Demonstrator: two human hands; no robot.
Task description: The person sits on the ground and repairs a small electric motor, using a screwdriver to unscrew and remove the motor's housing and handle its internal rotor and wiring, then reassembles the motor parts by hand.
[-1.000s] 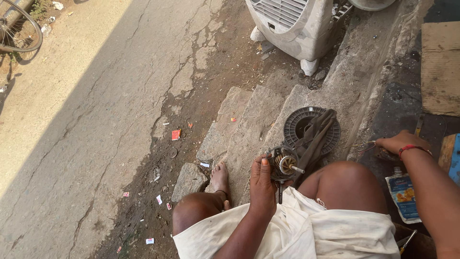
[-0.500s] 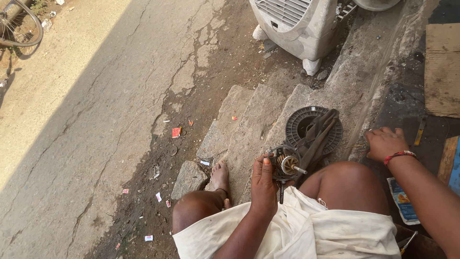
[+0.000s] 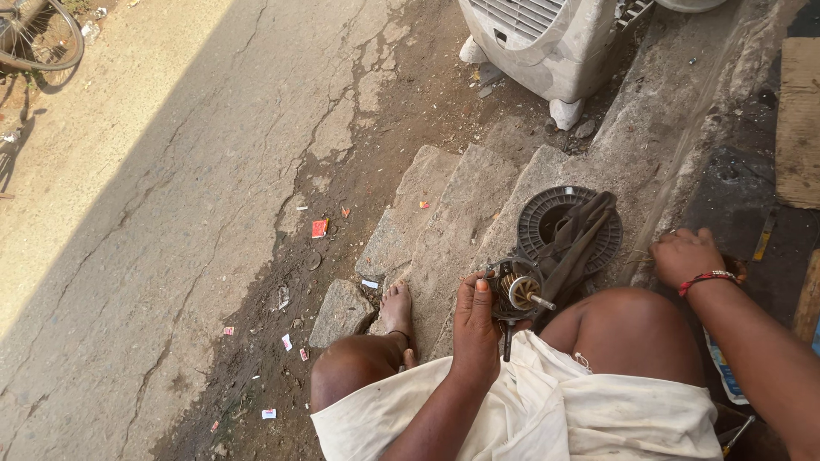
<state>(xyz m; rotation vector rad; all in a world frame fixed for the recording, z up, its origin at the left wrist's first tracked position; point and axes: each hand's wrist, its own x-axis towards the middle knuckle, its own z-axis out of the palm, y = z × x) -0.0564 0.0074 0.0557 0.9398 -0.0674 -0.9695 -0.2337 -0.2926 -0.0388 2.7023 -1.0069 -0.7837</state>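
Observation:
I sit on stone steps with my knees bent. My left hand [image 3: 475, 329] grips a small electric motor [image 3: 517, 294] with copper windings and a protruding shaft, held between my knees. Just behind it lies a round black plastic fan housing [image 3: 555, 224] with a dark cloth [image 3: 576, 243] draped over it. My right hand [image 3: 686, 256], with a red thread band on the wrist, rests knuckles-up on the dark ledge to the right; its fingers are curled, and I cannot see whether it holds anything.
A white air cooler [image 3: 542, 43] stands on the upper step. A wooden plank [image 3: 799, 119] lies at the far right. A bicycle wheel [image 3: 38, 38] shows at top left. Cracked pavement with paper scraps [image 3: 319, 228] stretches left. My bare foot [image 3: 395, 309] rests on the stone steps.
My right hand has moved left and down along the ledge, closer to my knee. My left hand keeps holding the motor in the same place.

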